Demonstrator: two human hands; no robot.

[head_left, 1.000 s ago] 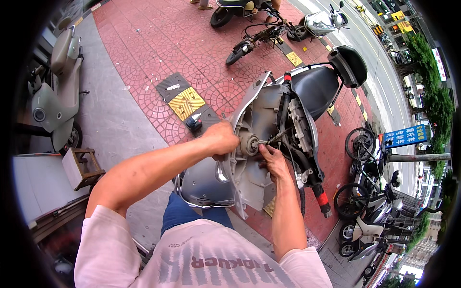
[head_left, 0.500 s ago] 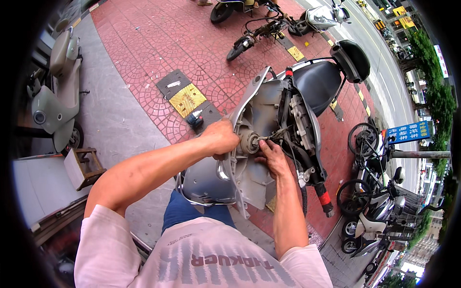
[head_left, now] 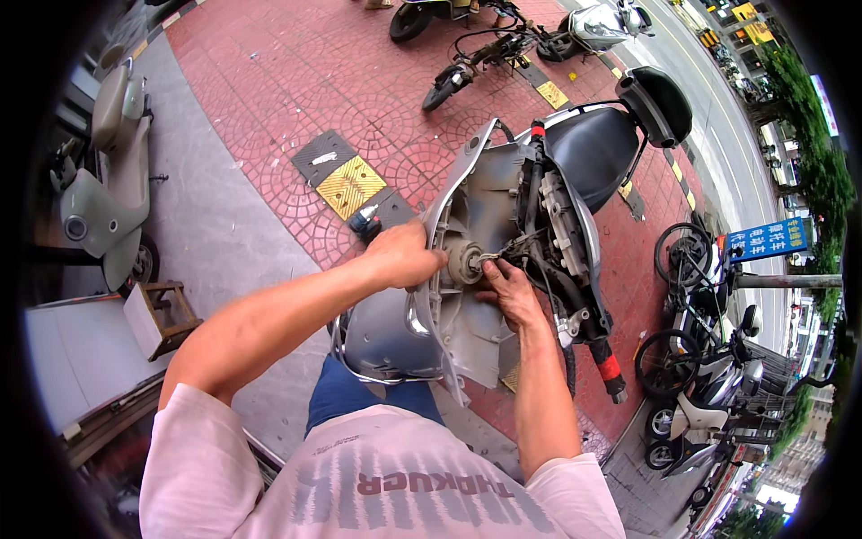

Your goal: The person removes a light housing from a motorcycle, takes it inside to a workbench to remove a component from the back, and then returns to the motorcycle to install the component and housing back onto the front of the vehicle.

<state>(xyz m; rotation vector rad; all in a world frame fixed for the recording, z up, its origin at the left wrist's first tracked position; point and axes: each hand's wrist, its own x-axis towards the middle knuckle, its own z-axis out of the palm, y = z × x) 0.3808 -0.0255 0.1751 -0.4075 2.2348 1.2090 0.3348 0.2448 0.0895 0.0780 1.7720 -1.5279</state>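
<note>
I am looking down at a scooter (head_left: pixel 575 171) with its front cover opened, standing on red paving (head_left: pixel 296 81). My left hand (head_left: pixel 404 256) is gripping the edge of the grey panel (head_left: pixel 449 296), fingers clenched around it. My right hand (head_left: pixel 507 292) is reaching inside the panel, and its fingertips are pinching a small wire (head_left: pixel 485 259) just beside the round headlight socket (head_left: pixel 462 262). A wooden stool (head_left: pixel 162 314) is standing on the left, near a green scooter (head_left: pixel 108 162).

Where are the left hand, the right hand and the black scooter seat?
left hand (head_left: pixel 406 258), head view, on the back of the hand.
right hand (head_left: pixel 507 289), head view, on the back of the hand.
black scooter seat (head_left: pixel 593 148), head view, on the seat's top surface.
</note>
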